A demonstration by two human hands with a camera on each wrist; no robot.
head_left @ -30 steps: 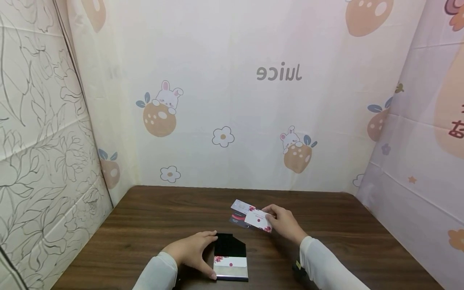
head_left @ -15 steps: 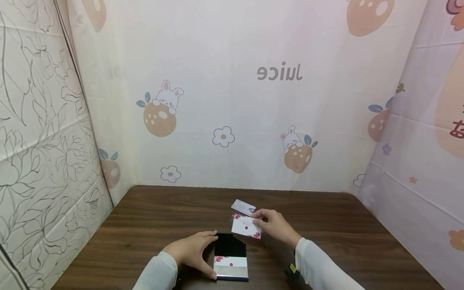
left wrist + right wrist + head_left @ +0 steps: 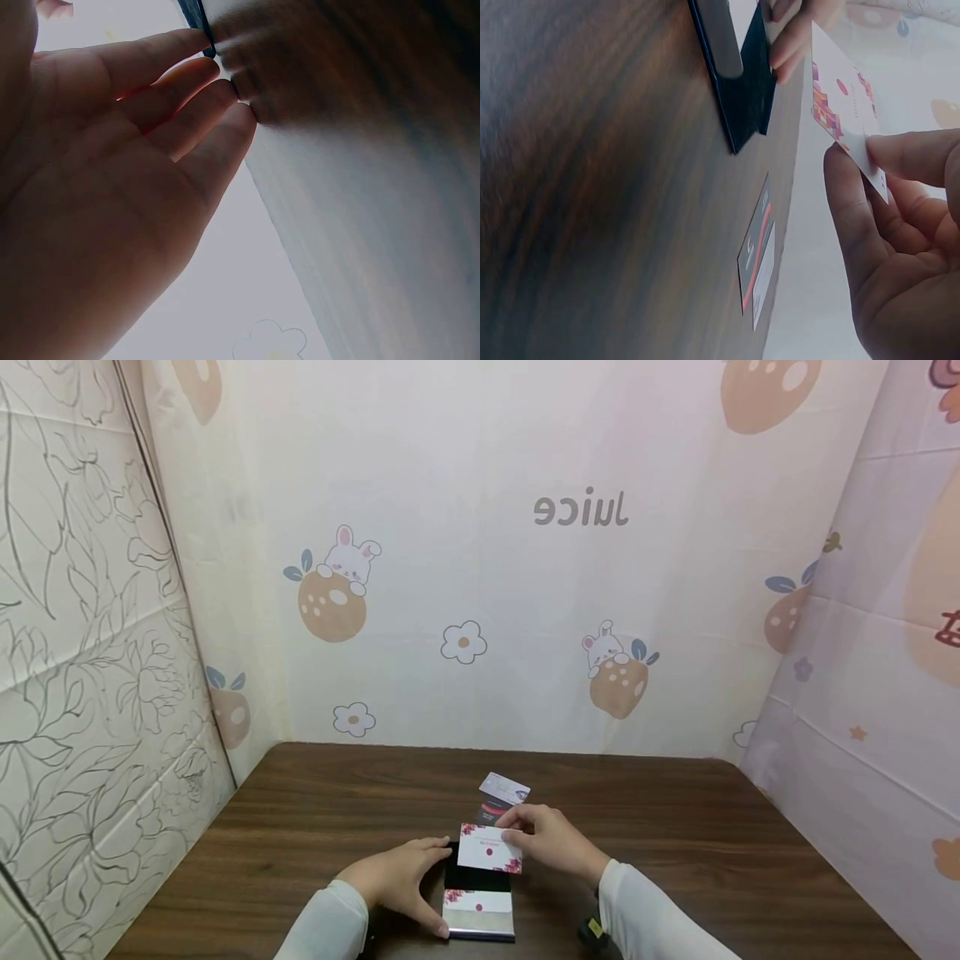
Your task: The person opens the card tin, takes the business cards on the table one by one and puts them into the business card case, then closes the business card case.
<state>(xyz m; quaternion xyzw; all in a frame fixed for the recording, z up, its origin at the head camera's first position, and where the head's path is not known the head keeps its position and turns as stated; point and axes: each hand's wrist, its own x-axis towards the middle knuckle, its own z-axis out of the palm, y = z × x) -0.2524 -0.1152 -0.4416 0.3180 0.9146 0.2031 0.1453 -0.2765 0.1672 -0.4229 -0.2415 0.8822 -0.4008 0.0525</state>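
My right hand (image 3: 551, 839) pinches a white card with pink flowers (image 3: 487, 850) between thumb and fingers. In the head view the card overlaps the black lid of an opened card case (image 3: 478, 882); the right wrist view shows the card (image 3: 840, 90) raised off the table. Another white flowered card (image 3: 477, 902) sits in the case's metal-fronted pocket (image 3: 478, 922). My left hand (image 3: 401, 881) holds the case at its left side, thumb by the near corner and index finger by the far one. In the left wrist view the other fingertips of this hand (image 3: 150, 142) rest on the table.
Behind the right hand, a dark card with a red stripe (image 3: 491, 812) and a pale card (image 3: 505, 788) lie overlapping on the brown wooden table (image 3: 337, 785). A dark object with a yellow mark (image 3: 594, 933) is by the right sleeve. Printed curtains (image 3: 480, 568) enclose the table.
My right hand has moved the flowered card left and nearer, off the two cards on the table and over the case's lid. The left hand and the case have stayed in place.
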